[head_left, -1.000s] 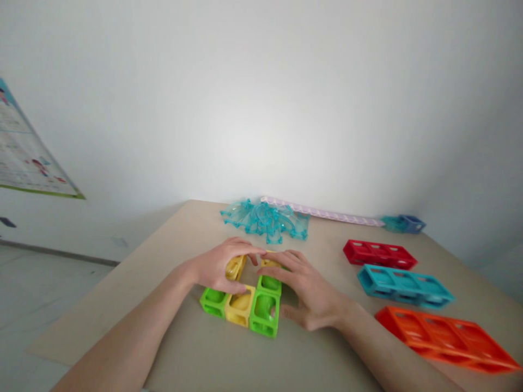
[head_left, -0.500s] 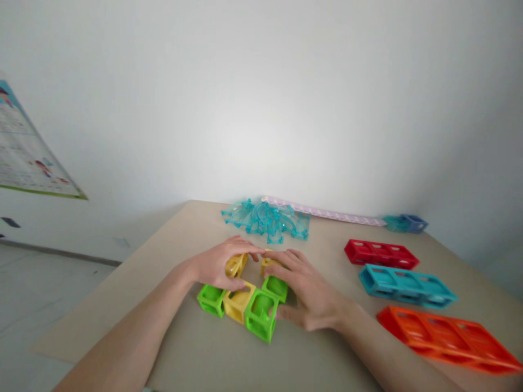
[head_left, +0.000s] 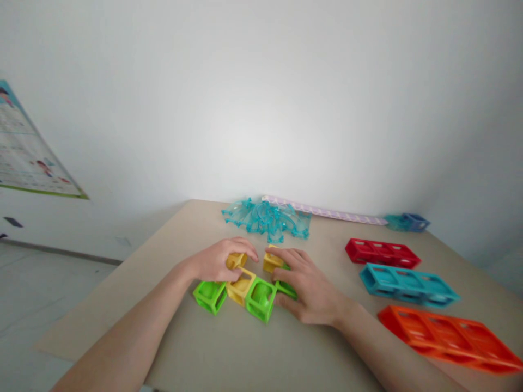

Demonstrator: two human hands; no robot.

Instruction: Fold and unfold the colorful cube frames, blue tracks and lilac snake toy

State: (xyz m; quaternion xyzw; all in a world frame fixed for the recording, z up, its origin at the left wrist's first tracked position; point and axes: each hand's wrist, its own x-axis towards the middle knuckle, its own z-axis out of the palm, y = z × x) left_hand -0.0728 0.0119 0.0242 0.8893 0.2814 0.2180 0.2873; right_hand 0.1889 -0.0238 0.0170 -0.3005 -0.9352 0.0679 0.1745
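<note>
1. One surface (head_left: 192, 348): beige, matte, flat, under both grips.
2. One orange frame (head_left: 445, 337): long open plastic lattice with rectangular windows, lying flat well right of the right grip (head_left: 308, 283).
3. One teal frame (head_left: 408, 283): same windowed bar shape but shorter, right of the right grip, beyond the orange one.
4. One red frame (head_left: 382, 253): shortest of the three bars, glossy, right of and beyond the right grip.
5. One lilac strip (head_left: 327, 211): thin and flat, along the far edge beyond both grips.
6. One pile of clear teal pieces (head_left: 267, 220): see-through curved plastic, just beyond both grips; can't count the pieces.
7. One cube cluster (head_left: 249, 291): six hollow plastic cubes visible, three green and three yellow, joined, round holes in the faces. It sits between and under the grips.
8. Left grip (head_left: 214, 261): fingers curled closed over the far-left yellow cube, thumb on the near yellow one.
9. Right grip: fingers loosely bent over the far-right yellow and green cubes, thumb pressed on the green cube's near side; it holds the cluster.
10. One small blue cube (head_left: 414, 221): far right of the grips, at the back edge.
</note>
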